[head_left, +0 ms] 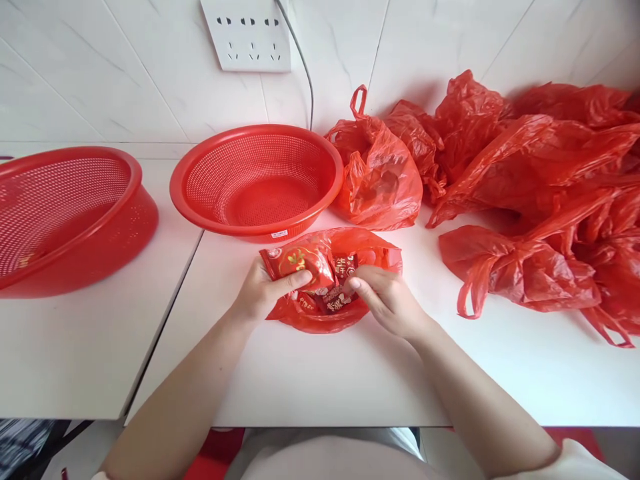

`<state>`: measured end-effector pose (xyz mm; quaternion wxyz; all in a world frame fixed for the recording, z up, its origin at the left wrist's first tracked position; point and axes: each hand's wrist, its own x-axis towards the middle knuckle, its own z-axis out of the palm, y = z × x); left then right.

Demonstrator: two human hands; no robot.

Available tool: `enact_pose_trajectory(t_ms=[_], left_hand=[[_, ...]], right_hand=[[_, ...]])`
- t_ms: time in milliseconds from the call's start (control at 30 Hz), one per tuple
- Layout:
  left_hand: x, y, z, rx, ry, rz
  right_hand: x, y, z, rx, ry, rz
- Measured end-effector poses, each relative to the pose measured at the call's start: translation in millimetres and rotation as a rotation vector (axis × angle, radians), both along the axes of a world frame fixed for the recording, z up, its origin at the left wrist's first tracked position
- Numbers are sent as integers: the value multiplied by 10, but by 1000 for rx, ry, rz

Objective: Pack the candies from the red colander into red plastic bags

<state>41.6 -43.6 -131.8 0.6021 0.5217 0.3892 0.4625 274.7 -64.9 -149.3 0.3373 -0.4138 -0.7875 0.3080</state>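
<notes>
the thumb (pixel 295 280) of the person's left hand (pixel 257 293) pressed across a glossy red packet (pixel 285 261) with the fingers beneath it, as i watched by head camera from my distant post. the right hand (pixel 397 303) hovered over the other side of the bag (pixel 315 325), its fingers (pixel 377 275) curled toward the thumb; i could not tell whether they gripped anything.

the packet sat above the left side of the open bag, its long axis running roughly left to right. its left end was against the left hand, by far the nearer of the two; its right end pointed toward the right hand, with a gap between. smaller dark red packets (pixel 345 267) lay in the bag between the hands, at least three in my count, with overlaps hiding any others.

farther out, two red baskets stood on the white table (pixel 325 387): one (pixel 255 230) just beyond the bag, one (pixel 90 260) off to the left. to the right and beyond, at least five filled red bags (pixel 530 267) crowded together, too tangled for me to count exactly. one socket panel (pixel 253 33) and one grey cable (pixel 311 100) marked the tiled wall (pixel 150 60) behind.
</notes>
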Motion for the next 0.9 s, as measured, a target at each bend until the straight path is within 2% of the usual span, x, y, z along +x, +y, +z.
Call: enact_pose_trajectory(t_ms=[67, 133, 200, 267, 367, 467, 533, 633, 700, 800, 900], left_hand=[[-58, 41, -3, 41, -22, 64], [-92, 57, 18, 75, 3, 118], [-102, 48, 58, 120, 118, 174], [-97, 27, 102, 152, 280, 163], [-77, 8, 135, 221, 496, 66], [-48, 15, 107, 285, 599, 48], [-20, 16, 74, 335, 603, 120], [28, -18, 40, 536, 644, 335], [56, -65, 36, 625, 666, 375], [81, -128, 44, 527, 573, 177], [102, -141, 57, 313, 370, -73]], right_hand=[[47, 72, -65, 114, -130, -171], [82, 138, -153, 136, -247, -264], [99, 186, -244, 89, -314, -274], [102, 212, -313, 48, -309, -261], [90, 214, -333, 11, -196, -265], [71, 185, -258, -18, -63, -320], [53, 152, -176, -4, 18, -376], [25, 91, -38, 39, 220, -465], [7, 49, 45, 25, 419, -478], [-17, -5, 120, -119, 637, -384], [-47, -39, 115, -249, 665, -267]])
